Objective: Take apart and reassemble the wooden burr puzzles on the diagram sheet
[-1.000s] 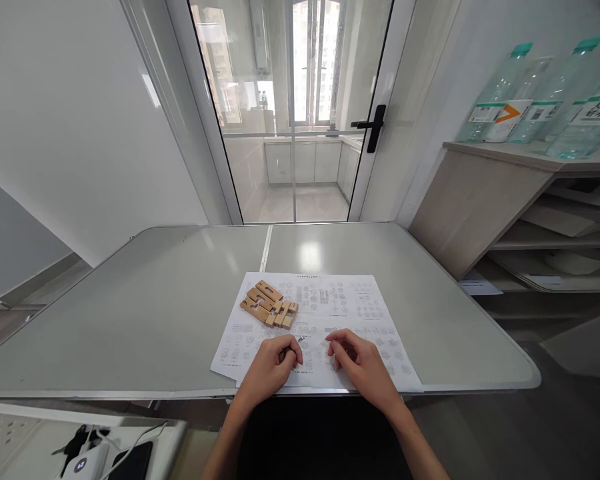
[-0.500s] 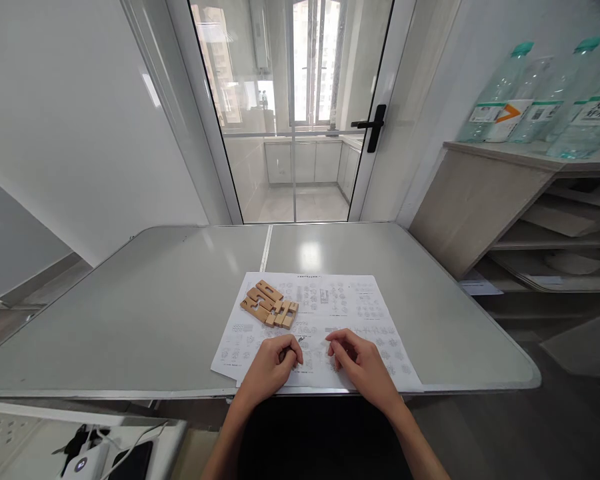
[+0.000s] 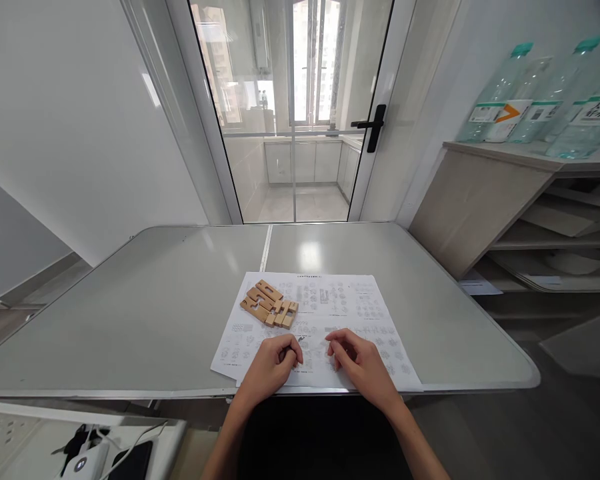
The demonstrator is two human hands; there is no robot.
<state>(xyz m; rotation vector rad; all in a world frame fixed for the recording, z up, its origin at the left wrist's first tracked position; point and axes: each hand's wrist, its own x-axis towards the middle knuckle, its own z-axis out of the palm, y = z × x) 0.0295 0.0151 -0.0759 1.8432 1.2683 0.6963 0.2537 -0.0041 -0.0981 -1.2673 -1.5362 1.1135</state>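
Item: wooden pieces (image 3: pixel 267 304), flat, grouped. Location: on the printed sheets (image 3: pixel 350 307), toward the upper left, beyond the left hand (image 3: pixel 275 363); not touched by either hand.

Item: two hands, well apart from each other, over the near part of the sheets. Left hand nearest the pieces, fingers loosely curled. Right hand (image 3: pixel 363 363) likewise, thumb near the forefinger. Nothing held shows, though from where I stand I cannot tell what the curled palms may hide.

Risks, as I judge them: the pieces lie on loose paper, so a dragged wrist could pull the sheets and scatter the grouping. The paper reaches the near edge of the table (image 3: pixel 455 353), so a forearm could crease it. A careless sweep of the left hand could knock pieces apart.

Writing: sheets, dense small figures and a heading line, too fine to read. Pieces, small dark marks (numerals, perhaps; I would not swear to it). Bottles (image 3: pixel 500 100) on the shelf unit (image 3: pixel 480 193): green-edged labels, one with a barcode; a white label with an orange chevron; the far-right label in large characters, the upper pair seemingly 天然. No brand name legible to me.
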